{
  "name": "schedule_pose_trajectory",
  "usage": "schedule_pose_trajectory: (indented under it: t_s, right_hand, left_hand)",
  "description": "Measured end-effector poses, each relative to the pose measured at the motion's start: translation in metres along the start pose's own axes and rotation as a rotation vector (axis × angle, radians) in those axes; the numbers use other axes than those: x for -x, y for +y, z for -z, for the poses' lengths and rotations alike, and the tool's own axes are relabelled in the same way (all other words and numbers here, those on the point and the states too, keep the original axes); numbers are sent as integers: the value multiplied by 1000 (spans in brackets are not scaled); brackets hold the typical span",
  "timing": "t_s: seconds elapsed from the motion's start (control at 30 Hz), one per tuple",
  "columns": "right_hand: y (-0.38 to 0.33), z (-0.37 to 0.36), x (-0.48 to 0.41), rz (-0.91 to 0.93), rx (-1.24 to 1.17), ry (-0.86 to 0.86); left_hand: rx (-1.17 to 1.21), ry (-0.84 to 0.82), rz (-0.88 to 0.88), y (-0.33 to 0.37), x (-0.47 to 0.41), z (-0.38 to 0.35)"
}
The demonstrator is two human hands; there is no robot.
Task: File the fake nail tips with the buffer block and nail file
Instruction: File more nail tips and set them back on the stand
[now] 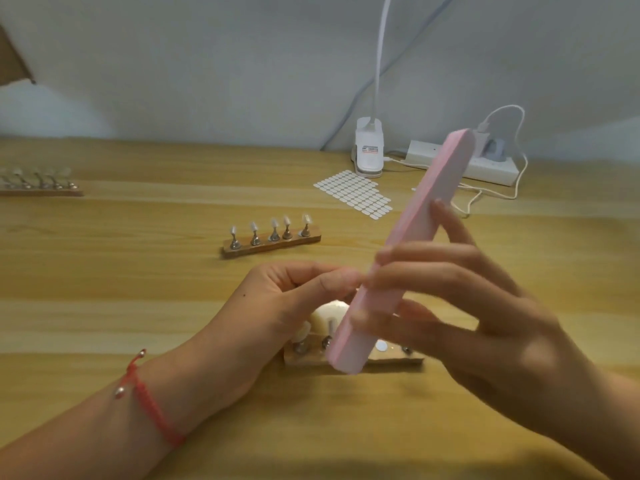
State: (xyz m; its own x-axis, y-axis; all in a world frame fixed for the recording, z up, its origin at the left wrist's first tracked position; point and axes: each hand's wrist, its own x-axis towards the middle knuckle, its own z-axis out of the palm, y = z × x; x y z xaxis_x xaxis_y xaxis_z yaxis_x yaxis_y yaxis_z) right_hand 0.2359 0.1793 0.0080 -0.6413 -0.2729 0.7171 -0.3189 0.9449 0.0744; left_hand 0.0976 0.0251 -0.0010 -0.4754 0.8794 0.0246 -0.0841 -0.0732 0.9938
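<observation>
My right hand [460, 306] grips a long pink and white buffer block [408, 244], tilted with its top end up and to the right. My left hand [291, 299] pinches something small against the block's side; its fingertips hide what it is. Below both hands lies a wooden nail stand [391, 360] with metal pegs and one fake nail tip [302, 332] on its left peg. A second wooden stand [272, 245] with several clear nail tips sits farther back on the table.
A third stand with nail tips [38, 183] lies at the far left. A sheet of white adhesive tabs [356, 192], a clip lamp base [369, 147] and a white power strip with cables [485, 162] stand at the back right. The wooden table [138, 271] meets a wall behind.
</observation>
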Motion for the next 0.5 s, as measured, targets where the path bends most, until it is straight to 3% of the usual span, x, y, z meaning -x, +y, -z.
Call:
schedule_pose_trajectory:
  t_s: [0.13, 0.3, 0.4, 0.5]
  right_hand:
    - [13, 10, -5, -98, 99, 60]
    - [-1, 0, 0, -20, -41, 1]
    - [11, 6, -3, -148, 19, 62]
    - [-5, -5, 3, -56, -84, 14]
  left_hand:
    - [-45, 21, 18, -4, -1, 2]
    - [-43, -29, 12, -3, 0, 2]
    - [-69, 5, 27, -5, -1, 4]
    - [-33, -1, 25, -6, -2, 5]
